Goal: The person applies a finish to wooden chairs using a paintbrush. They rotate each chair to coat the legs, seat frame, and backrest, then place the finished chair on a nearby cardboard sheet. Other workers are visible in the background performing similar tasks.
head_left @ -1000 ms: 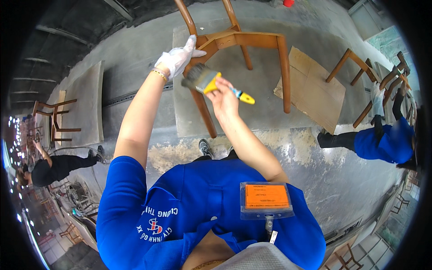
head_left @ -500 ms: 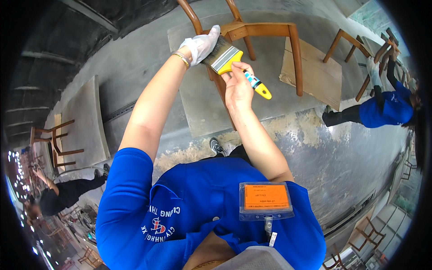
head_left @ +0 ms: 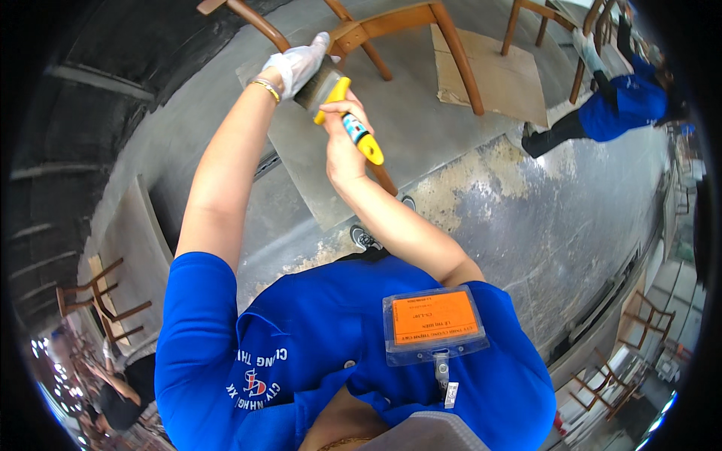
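A brown wooden chair frame (head_left: 398,22) with splayed legs lies ahead of me, partly out of view at the top. My left hand (head_left: 298,66), in a thin white glove, grips its wood near a corner joint; the glove hides part of that contact. A wide paintbrush (head_left: 332,99) with dark bristles, a yellow ferrule and a yellow-tipped handle is in my bare right hand (head_left: 346,158). Its bristles lie right beside the gloved hand, against or just over the chair's wood; I cannot tell which. Below my right wrist, another wooden part of the chair shows.
Under the chair is a grey board (head_left: 301,184), with a cardboard sheet (head_left: 492,83) to its right. Farther right, a worker in blue (head_left: 624,109) handles another chair (head_left: 553,13). One chair (head_left: 98,297) stands far left, near a person in dark clothes (head_left: 120,398).
The chair and surroundings have shifted left and up in view. The brush has turned more edge-on, still in my right hand beside my left. The worker at right has shifted leftward in view.
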A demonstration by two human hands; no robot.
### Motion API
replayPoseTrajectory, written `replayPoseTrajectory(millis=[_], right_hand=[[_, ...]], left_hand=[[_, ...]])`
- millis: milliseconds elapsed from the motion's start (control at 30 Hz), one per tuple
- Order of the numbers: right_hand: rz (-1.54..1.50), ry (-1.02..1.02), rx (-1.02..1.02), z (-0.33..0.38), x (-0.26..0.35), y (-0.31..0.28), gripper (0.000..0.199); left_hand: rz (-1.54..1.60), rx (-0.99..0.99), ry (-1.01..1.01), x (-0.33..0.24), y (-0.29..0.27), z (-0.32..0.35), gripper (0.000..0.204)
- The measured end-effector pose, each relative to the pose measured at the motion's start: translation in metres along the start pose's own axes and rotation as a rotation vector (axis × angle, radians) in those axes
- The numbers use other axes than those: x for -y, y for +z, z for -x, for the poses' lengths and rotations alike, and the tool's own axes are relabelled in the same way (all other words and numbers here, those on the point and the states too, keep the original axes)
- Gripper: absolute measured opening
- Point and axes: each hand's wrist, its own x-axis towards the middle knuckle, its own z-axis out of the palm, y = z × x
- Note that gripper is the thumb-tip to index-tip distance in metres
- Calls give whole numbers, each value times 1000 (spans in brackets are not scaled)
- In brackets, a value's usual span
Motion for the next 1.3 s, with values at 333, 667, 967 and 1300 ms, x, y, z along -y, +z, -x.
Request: replayPoseTrajectory(millis=[333,667,967,1300], right_hand=[[507,767,-699,56,-12,-183,13],[-242,482,-46,3,5,-118,9],[937,955,-54,-91,-30,-274,25],[-439,1058,154,-222,-25,-188,31]], left_hand=[[-69,-139,-67,-19,21,4,78],[-90,-157,-64,-10,28,-23,81],[-586,-182,251,-3,56,-42,65],[-320,-259,16,-37,84,-24,68]])
